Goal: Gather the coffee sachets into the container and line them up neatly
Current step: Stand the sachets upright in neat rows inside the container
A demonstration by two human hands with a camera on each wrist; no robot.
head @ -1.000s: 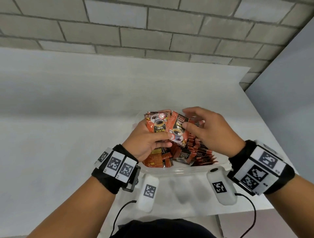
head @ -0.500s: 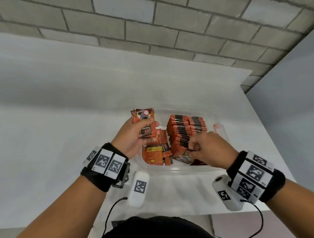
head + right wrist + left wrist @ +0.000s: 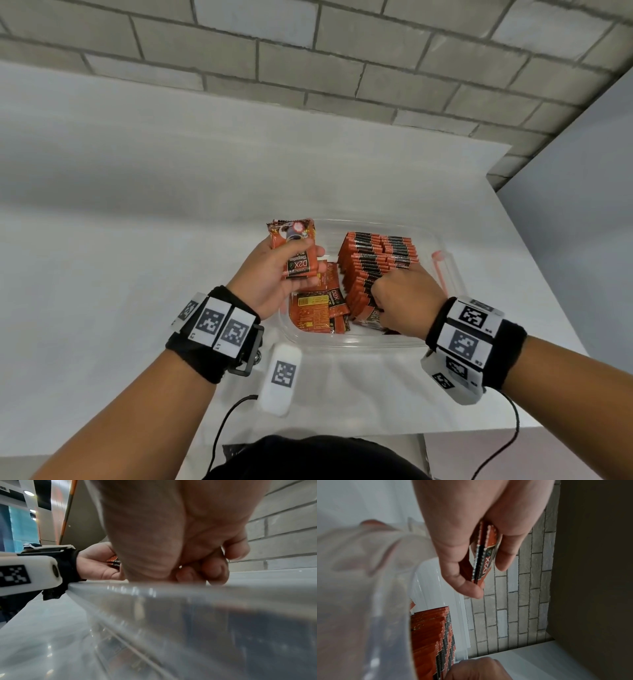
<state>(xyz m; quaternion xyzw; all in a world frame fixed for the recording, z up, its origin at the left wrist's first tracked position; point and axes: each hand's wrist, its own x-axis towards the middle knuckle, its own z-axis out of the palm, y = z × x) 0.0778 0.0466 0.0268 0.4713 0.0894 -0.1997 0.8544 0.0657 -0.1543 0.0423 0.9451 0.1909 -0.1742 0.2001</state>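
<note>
Nearest us, our right hand [image 3: 406,298] is down in the container [image 3: 445,274] at the near end of the row [image 3: 370,263], fingers curled under – from the head view they seem to be tucking or pinching a sachet at the row's front, but neither view shows the fingertips clearly, so we cannot tell whether it grasps one. Just left of it, loose sachets [image 3: 318,308] lie flat on the container floor, unsorted. Above them our left hand [image 3: 274,270] grips a small bundle [image 3: 296,253] upright – the left wrist view shows at least two sachets pinched between thumb and fingers. Beyond, the row stands on edge, running toward the far wall of the container, which sits on the white table [image 3: 137,240]

We judge the step to be the lining-up: most sachets are already filed, and a bundle and the flat ones remain. The next move calls for passing one from the bundle to the right hand, standing it on edge against the row's front, keeping the row from toppling
</note>
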